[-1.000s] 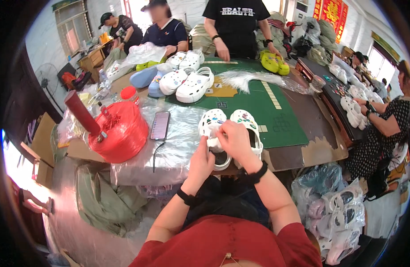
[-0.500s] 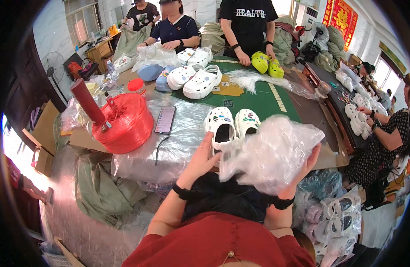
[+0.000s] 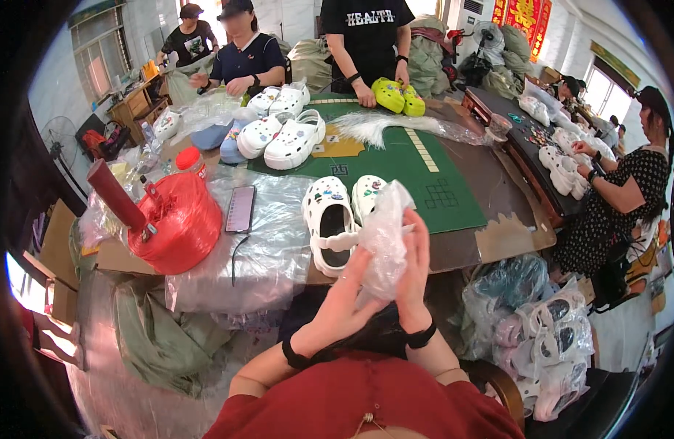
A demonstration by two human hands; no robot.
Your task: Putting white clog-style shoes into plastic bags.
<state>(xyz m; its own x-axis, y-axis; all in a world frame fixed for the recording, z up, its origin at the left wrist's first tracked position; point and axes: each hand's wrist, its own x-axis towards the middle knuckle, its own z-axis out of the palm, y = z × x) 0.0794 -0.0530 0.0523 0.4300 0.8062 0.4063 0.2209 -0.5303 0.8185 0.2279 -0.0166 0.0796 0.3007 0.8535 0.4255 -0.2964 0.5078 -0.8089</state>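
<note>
On my feed the L hand (image 3: 349, 287) has come off the left clog's side & joined the R hand (image 3: 416, 260); both now grasp the clear plastic (image 3: 386, 238), squeezed btwn them, vs. 0.5 s ago when it billowed wide at my R. For the work: bulk's down, L clog's opening shows. White clogs (image 3: 326, 192) sit near desk (image 3: 520, 208) edge, approx 11 o'clock of my hands, toes to 12, R one partly hidden behind the wad.

In the way: L clog's strap (image 3: 339, 241), just beside L fingertips; can't tell if touching. Phone (image 3: 240, 210) at 10, red twine spool (image 3: 177, 227) at 9, both apart from hands. 2nd white pair (image 3: 296, 146) approx 11, farther; co-worker's hand (image 3: 364, 95) near lime clogs (image 3: 399, 99) at 12. Bagged clogs (image 3: 541, 344) at 4, off desk.
</note>
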